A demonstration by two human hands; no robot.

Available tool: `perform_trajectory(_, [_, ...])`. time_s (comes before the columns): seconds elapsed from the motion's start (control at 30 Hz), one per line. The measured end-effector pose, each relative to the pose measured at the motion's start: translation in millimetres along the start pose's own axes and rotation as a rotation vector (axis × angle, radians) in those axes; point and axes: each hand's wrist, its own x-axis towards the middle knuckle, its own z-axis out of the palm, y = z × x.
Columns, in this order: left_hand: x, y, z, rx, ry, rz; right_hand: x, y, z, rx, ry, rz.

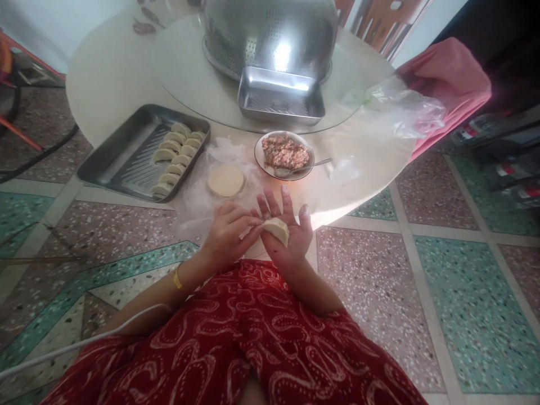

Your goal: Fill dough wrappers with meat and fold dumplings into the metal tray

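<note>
A folded half-moon dumpling (277, 229) lies across the upturned palm of my right hand (298, 239), whose fingers are spread out and dusted with flour. The fingertips of my left hand (230, 232) are closed on the dumpling's left end. Just beyond my left hand, a round dough wrapper (225, 180) rests on a clear plastic sheet (192, 194). Past my right hand stands a bowl (258, 163) of minced filling (284, 151), with a spoon (318, 164) leaning out to the right.
On the left, a metal tray (113, 163) holds several shaped dumplings (172, 145) along its right side. A smaller metal tray (282, 115) and a large perforated colander (270, 34) are at the back, on a glass turntable (181, 67). Plastic bags (405, 109) lie at the right edge.
</note>
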Motion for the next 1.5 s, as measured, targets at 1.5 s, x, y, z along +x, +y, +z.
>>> perform_trajectory(1.5, [28, -4, -10.7, -0.072, -0.19, 0.331, 1, 6, -10, 0.028, -0.2, 0.257])
